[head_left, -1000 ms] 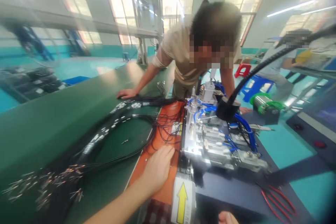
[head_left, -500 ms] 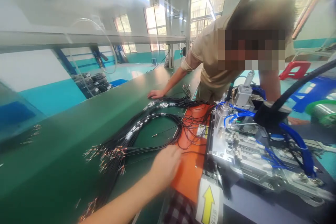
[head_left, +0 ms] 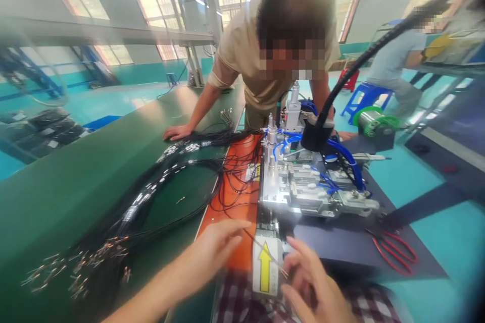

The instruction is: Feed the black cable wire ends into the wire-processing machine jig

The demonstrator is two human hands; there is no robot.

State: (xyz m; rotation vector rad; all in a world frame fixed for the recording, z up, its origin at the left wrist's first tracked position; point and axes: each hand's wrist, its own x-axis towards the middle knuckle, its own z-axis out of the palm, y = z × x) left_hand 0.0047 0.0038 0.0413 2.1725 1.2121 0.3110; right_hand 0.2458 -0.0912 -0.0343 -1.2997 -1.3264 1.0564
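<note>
My left hand (head_left: pixel 212 255) hovers over the near end of the orange mat (head_left: pixel 231 202), fingers pinched on a thin black wire (head_left: pixel 265 252). The wire slants down to the right across a white label with a yellow arrow (head_left: pixel 264 272). My right hand (head_left: pixel 308 285) pinches the wire's other end beside that label. A large looped bundle of black wires (head_left: pixel 151 197) with metal tips lies on the green table (head_left: pixel 76 186) to the left. Just beyond my hands stands a metal machine (head_left: pixel 303 186) with blue tubes.
A co-worker in a beige shirt (head_left: pixel 246 55) leans over the far end, one hand (head_left: pixel 176 132) flat on the table by the bundle. Red-handled cutters (head_left: pixel 394 250) lie right of the machine. A black hose (head_left: pixel 359 60) arches over it. Another person (head_left: pixel 394 70) sits at the back right.
My right hand has come up into view and joined the left on a single wire. The left hand has moved from the bundle's edge toward the arrow label. The view swung back right.
</note>
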